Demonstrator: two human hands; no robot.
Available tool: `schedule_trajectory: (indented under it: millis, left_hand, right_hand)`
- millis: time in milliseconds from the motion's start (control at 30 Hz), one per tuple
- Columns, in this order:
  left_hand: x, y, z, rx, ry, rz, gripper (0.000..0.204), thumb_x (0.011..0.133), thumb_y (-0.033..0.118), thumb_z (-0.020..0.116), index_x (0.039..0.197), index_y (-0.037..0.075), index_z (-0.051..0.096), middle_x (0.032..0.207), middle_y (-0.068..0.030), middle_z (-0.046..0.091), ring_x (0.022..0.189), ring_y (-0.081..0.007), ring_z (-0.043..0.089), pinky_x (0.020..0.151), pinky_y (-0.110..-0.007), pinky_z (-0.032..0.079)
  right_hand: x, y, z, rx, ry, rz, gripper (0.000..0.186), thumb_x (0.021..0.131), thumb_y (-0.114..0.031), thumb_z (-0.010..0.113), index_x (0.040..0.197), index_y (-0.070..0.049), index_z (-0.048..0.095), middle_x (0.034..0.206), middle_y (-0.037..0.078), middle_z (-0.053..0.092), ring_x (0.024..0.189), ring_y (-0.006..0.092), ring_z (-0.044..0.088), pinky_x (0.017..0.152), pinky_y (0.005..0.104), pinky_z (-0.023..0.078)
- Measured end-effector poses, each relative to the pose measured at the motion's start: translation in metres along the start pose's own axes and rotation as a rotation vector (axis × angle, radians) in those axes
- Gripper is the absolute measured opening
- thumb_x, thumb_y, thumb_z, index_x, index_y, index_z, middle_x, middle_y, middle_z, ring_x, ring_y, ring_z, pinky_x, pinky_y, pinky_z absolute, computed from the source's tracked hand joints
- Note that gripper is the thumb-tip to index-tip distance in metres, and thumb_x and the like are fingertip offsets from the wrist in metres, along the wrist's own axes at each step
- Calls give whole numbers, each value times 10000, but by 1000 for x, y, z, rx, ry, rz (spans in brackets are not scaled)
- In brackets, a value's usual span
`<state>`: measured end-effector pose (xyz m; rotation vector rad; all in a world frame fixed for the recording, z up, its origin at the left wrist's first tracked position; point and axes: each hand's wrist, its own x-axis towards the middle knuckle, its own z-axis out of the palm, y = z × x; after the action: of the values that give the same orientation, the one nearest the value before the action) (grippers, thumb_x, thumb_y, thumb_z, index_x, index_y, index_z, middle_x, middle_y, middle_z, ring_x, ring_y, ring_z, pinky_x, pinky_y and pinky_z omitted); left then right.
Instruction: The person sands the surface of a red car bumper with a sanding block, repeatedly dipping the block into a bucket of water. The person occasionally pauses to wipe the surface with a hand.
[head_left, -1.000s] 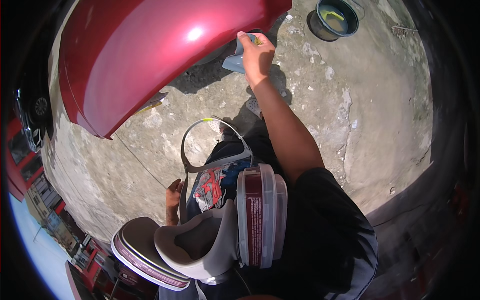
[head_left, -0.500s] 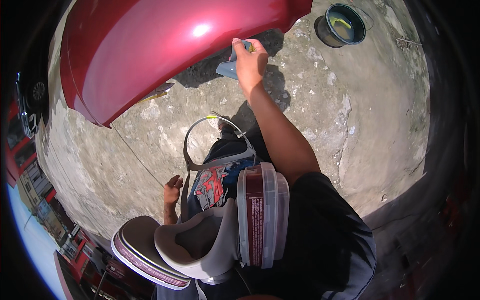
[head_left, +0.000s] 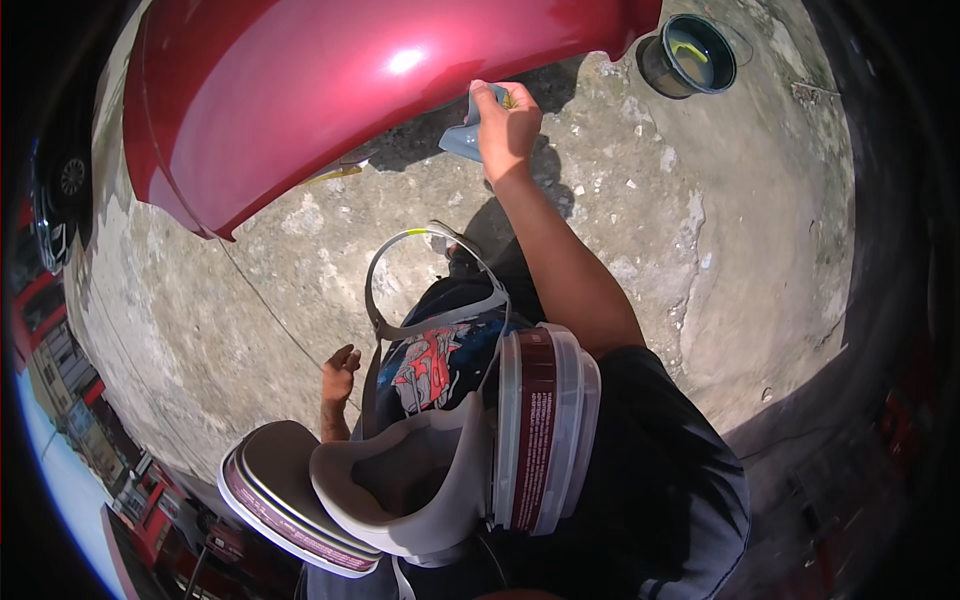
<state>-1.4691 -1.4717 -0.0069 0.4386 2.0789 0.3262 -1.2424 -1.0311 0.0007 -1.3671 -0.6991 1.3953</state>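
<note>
My right hand (head_left: 508, 138) is closed round a bent, grey-blue sandpaper sheet (head_left: 463, 141), thumb on top. Something small and yellow-green (head_left: 509, 101) shows between its fingers, too covered to name. The hand is at the near edge of a glossy red car hood (head_left: 330, 100); whether the sheet touches it I cannot tell. Darker, wet-looking red marks the paint just above my fingertips. Low on the left, my left hand (head_left: 341, 372) hangs beside my body, its fingers loosely bent and apart, with nothing visible in them.
A dark bucket (head_left: 655, 70) of cloudy water with a yellow-green object (head_left: 688, 50) inside stands at the far right. A grey respirator (head_left: 405, 480) with two side cartridges hangs before my chest, covering part of the lower view. Cracked concrete (head_left: 600, 250) lies below; a dark car (head_left: 65, 190) stands left.
The view has shifted slightly, so the hood's right end and the bucket appear a little further right. My right hand keeps its grip on the sandpaper sheet; the left hand still hangs.
</note>
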Motion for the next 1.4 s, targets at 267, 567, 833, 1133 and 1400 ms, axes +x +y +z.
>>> schedule_trajectory:
  millis: [267,567,833,1133,1400]
  left_hand:
    - [30,-18,-37,37,-33,-25,518,909,333,656,1234,-64,586,968,-172,700,832,-192,666,760,-314,516]
    - [41,-36,-68,52,-27,27,526,908,346,658,1237,-58,587,971,-174,699,843,-199,669,776,-312,515]
    - [37,-54,-79,22,-38,-2,525,911,344,649,1241,-59,583,976,-179,701,842,-201,676,777,-314,515]
    - [45,-78,-89,41,-52,-29,518,912,336,644,1241,-59,584,1015,-188,696,861,-220,683,781,-327,521]
    - [42,-69,-91,-37,-110,-13,524,909,336,646,1246,-59,581,1019,-192,694,865,-217,681,786,-327,518]
  right_hand:
    - [-28,39,35,-49,-11,-86,200,871,-160,700,890,-1,581,671,40,607,552,107,555,526,286,457]
    - [-44,29,50,0,124,-105,224,849,-174,717,860,20,604,684,35,604,611,92,529,573,280,440]
    - [-56,34,63,-50,142,-99,219,834,-155,721,821,29,604,673,46,607,607,100,530,567,307,448]
    - [-84,49,83,-107,57,-147,231,848,-199,728,853,8,627,686,6,593,630,80,505,578,282,436]
    - [-101,77,100,-143,-101,-234,223,824,-173,741,845,18,627,642,37,604,619,70,525,569,279,436]
